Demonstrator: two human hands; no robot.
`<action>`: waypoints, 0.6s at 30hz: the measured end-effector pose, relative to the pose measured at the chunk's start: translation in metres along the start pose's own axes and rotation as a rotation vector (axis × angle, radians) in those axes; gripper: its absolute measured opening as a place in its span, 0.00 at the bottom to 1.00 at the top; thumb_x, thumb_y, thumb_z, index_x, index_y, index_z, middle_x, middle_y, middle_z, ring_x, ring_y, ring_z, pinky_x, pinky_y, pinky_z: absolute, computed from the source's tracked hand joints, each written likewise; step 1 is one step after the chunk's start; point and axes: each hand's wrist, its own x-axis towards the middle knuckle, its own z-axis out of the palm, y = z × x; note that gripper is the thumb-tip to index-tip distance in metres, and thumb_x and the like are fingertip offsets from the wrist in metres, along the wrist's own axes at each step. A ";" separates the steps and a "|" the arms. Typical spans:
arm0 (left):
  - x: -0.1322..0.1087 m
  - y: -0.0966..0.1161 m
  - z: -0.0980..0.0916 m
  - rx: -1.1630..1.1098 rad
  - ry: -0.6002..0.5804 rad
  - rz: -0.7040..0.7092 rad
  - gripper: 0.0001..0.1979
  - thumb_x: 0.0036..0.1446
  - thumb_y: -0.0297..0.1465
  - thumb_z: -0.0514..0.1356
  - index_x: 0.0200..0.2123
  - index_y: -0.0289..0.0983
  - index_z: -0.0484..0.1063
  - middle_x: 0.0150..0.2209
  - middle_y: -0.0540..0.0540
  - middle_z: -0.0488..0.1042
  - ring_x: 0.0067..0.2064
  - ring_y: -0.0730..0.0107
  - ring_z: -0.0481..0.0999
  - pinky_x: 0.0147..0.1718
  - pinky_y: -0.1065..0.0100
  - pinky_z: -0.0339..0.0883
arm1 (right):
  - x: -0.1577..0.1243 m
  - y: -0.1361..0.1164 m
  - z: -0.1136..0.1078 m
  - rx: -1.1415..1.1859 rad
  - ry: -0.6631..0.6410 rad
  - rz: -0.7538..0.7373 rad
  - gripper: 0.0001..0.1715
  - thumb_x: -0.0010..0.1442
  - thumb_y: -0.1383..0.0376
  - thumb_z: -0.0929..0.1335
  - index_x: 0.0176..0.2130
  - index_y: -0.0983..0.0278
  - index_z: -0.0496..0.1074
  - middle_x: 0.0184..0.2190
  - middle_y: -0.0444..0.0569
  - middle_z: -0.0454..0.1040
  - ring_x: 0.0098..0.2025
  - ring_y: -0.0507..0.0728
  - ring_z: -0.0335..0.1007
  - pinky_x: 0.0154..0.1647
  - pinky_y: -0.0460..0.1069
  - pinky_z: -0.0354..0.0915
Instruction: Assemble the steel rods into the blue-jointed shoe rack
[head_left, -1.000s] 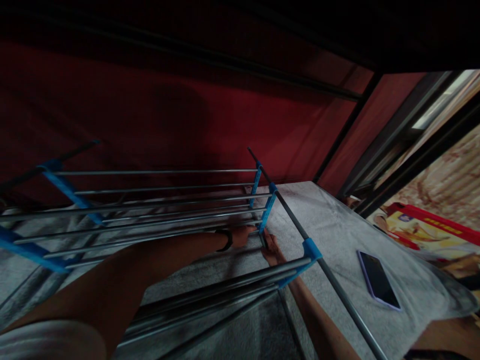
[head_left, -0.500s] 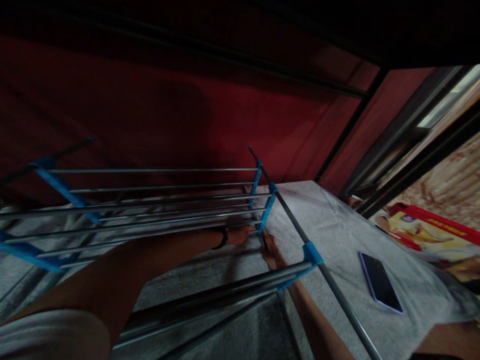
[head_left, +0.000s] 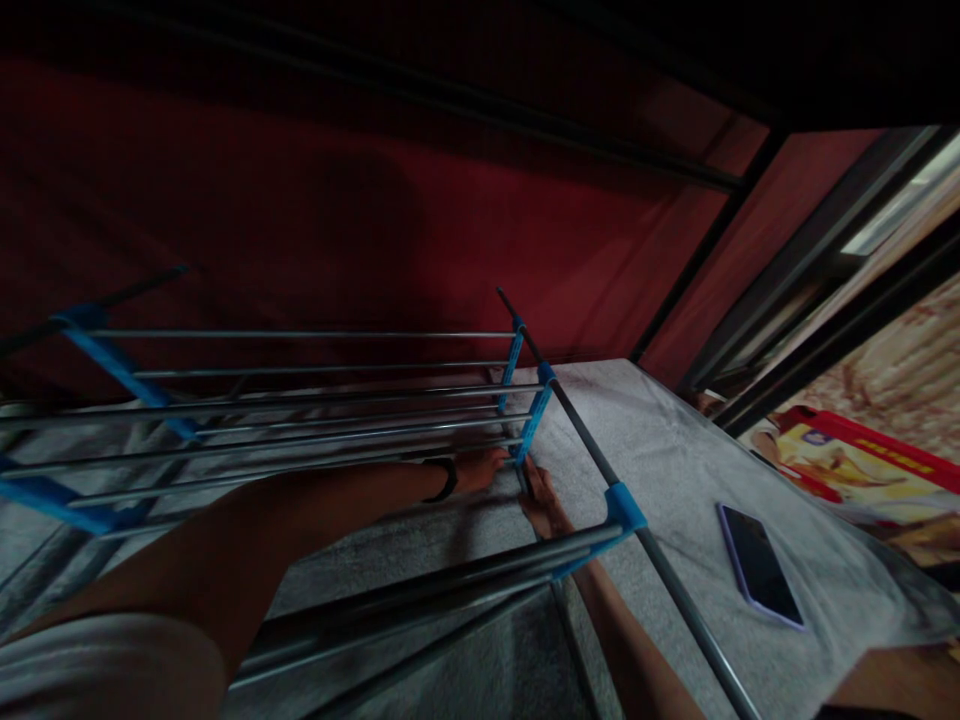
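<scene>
A rack of grey metal tubes (head_left: 330, 435) with blue plastic brackets lies on its side before me. My left hand (head_left: 480, 468), on an arm with a dark wristband, reaches in among the tubes. Its fingers are closed at the lower end of a blue bracket (head_left: 534, 425), where a tube meets it. Just right of it, my right hand (head_left: 546, 503) is wrapped round the rear side pole (head_left: 523, 480) below that bracket. The front side pole (head_left: 585, 430) passes above my right forearm. The fingertips of both hands are partly hidden.
A phone (head_left: 760, 565) lies on the grey cloth-like surface (head_left: 667, 450) at right. A red and yellow box (head_left: 862, 460) stands beyond it. Dark red sheeting (head_left: 450, 230) closes off the back, with dark frame bars (head_left: 705, 270) at the right. Someone's bare limb shows bottom right.
The rack's left end has shifted slightly upward in view. Both hands keep their places at the bracket and pole.
</scene>
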 end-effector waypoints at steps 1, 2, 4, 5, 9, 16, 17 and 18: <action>-0.001 0.000 0.001 0.016 0.005 -0.004 0.17 0.66 0.32 0.45 0.49 0.39 0.71 0.47 0.43 0.75 0.49 0.54 0.71 0.51 0.57 0.62 | 0.000 0.001 0.000 0.002 -0.005 -0.001 0.50 0.49 0.68 0.63 0.70 0.61 0.53 0.53 0.58 0.68 0.58 0.65 0.68 0.61 0.55 0.64; -0.001 0.001 0.001 0.030 0.010 -0.004 0.17 0.66 0.32 0.45 0.48 0.38 0.71 0.46 0.43 0.75 0.48 0.55 0.72 0.50 0.58 0.63 | 0.000 0.002 0.001 0.007 -0.010 -0.005 0.50 0.50 0.68 0.63 0.70 0.59 0.53 0.54 0.57 0.67 0.59 0.64 0.67 0.62 0.54 0.62; 0.000 0.001 0.001 0.052 0.012 0.007 0.18 0.67 0.31 0.44 0.48 0.38 0.71 0.44 0.44 0.75 0.47 0.57 0.73 0.48 0.61 0.63 | 0.000 0.004 0.002 0.016 -0.017 -0.014 0.50 0.50 0.69 0.63 0.71 0.57 0.52 0.56 0.54 0.65 0.61 0.64 0.64 0.65 0.54 0.59; 0.000 0.001 0.001 0.063 0.009 0.017 0.18 0.67 0.31 0.44 0.48 0.38 0.72 0.43 0.45 0.75 0.46 0.59 0.73 0.46 0.62 0.64 | -0.001 0.005 0.003 0.020 -0.017 -0.019 0.50 0.50 0.68 0.63 0.71 0.58 0.51 0.57 0.54 0.64 0.62 0.64 0.62 0.66 0.55 0.58; 0.003 0.000 0.000 0.138 -0.001 0.043 0.14 0.68 0.36 0.50 0.47 0.35 0.71 0.40 0.45 0.74 0.39 0.65 0.74 0.41 0.62 0.68 | 0.000 0.010 0.003 0.041 -0.012 -0.041 0.49 0.50 0.67 0.62 0.70 0.58 0.53 0.58 0.53 0.63 0.62 0.65 0.61 0.65 0.59 0.59; -0.018 0.003 0.000 0.407 0.080 0.104 0.11 0.61 0.24 0.54 0.44 0.34 0.73 0.40 0.36 0.78 0.39 0.59 0.77 0.39 0.61 0.69 | 0.007 0.018 -0.004 0.100 -0.040 -0.070 0.48 0.43 0.57 0.65 0.64 0.55 0.64 0.46 0.53 0.69 0.52 0.73 0.67 0.59 0.70 0.61; -0.021 0.002 0.001 0.451 0.088 0.116 0.12 0.59 0.23 0.54 0.43 0.33 0.74 0.38 0.34 0.79 0.39 0.57 0.78 0.39 0.60 0.70 | 0.009 0.021 -0.004 0.101 -0.044 -0.067 0.48 0.42 0.55 0.65 0.63 0.52 0.65 0.46 0.54 0.70 0.52 0.75 0.66 0.57 0.72 0.61; -0.023 0.001 0.003 0.492 0.106 0.126 0.13 0.58 0.22 0.54 0.44 0.32 0.75 0.40 0.30 0.79 0.40 0.56 0.78 0.40 0.59 0.70 | 0.012 0.026 -0.003 0.096 -0.043 -0.061 0.47 0.41 0.54 0.66 0.62 0.50 0.66 0.44 0.54 0.70 0.51 0.77 0.66 0.56 0.74 0.60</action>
